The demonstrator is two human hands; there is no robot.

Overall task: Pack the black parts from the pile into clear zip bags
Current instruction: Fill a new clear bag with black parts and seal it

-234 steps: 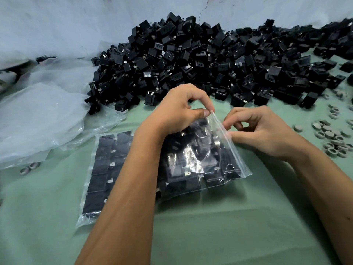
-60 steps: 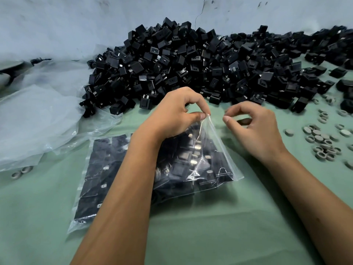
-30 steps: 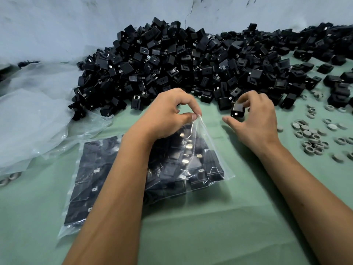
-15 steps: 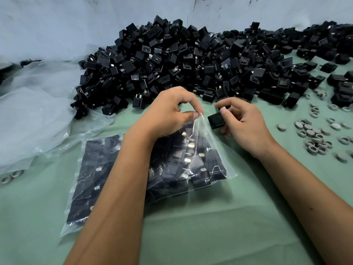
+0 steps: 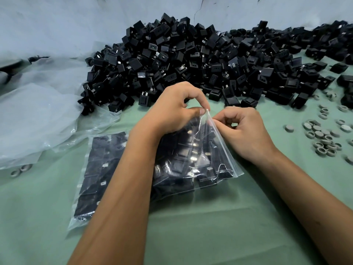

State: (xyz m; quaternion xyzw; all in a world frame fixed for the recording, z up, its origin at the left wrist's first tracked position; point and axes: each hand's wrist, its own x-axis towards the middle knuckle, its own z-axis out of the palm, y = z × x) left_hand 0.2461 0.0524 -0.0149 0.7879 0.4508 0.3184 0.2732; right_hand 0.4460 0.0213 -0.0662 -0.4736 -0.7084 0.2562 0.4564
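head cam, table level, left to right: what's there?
Crumpled clear plastic sheeting → flat filled clear zip bag of black parts → left hand, pinching the mouth of the bulging clear zip bag → right hand, fingers at the same bag's mouth → scattered grey rings.

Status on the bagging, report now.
Left hand pinches zip bag mouth. Right hand at the opening, fingers curled; contents unclear. Bag part-filled with black parts. Nothing in the way.
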